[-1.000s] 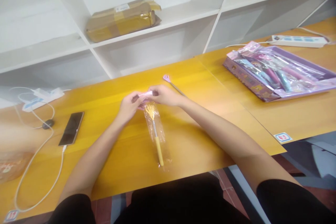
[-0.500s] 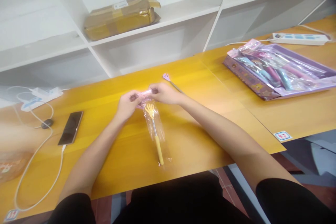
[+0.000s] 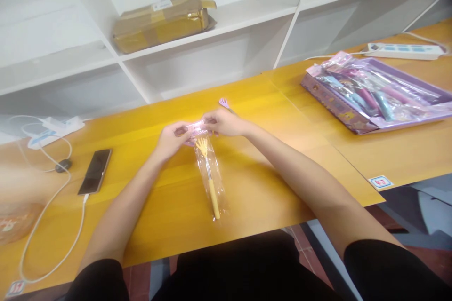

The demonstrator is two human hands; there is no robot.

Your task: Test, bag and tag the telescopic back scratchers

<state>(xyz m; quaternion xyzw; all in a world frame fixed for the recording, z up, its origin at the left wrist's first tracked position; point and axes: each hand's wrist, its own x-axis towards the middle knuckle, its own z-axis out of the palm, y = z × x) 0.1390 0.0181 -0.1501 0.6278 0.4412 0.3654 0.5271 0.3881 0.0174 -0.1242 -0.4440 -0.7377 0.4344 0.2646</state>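
Observation:
A clear plastic package with a pink top (image 3: 196, 128) is pinched between my two hands near the middle of the table. My left hand (image 3: 172, 140) grips the left side of the pink top, and my right hand (image 3: 225, 122) grips its right side. Inside the clear part, a yellow hand-shaped scratcher (image 3: 213, 194) points its handle toward me, its fingers just below the pink top. Behind my right hand lies a purple scratcher (image 3: 223, 102), its shaft mostly hidden.
On the right sits a purple display box (image 3: 339, 103) of wrapped items, with a power strip (image 3: 406, 51) behind. A phone (image 3: 94, 172) with a white cable and another power strip (image 3: 56, 131) lie left. A taped carton (image 3: 162, 23) rests on the shelf.
My right hand has shifted slightly and its fingers are bent differently on the pink top. The clear plastic over the yellow scratcher lies straighter, and less of the purple scratcher's shaft shows.

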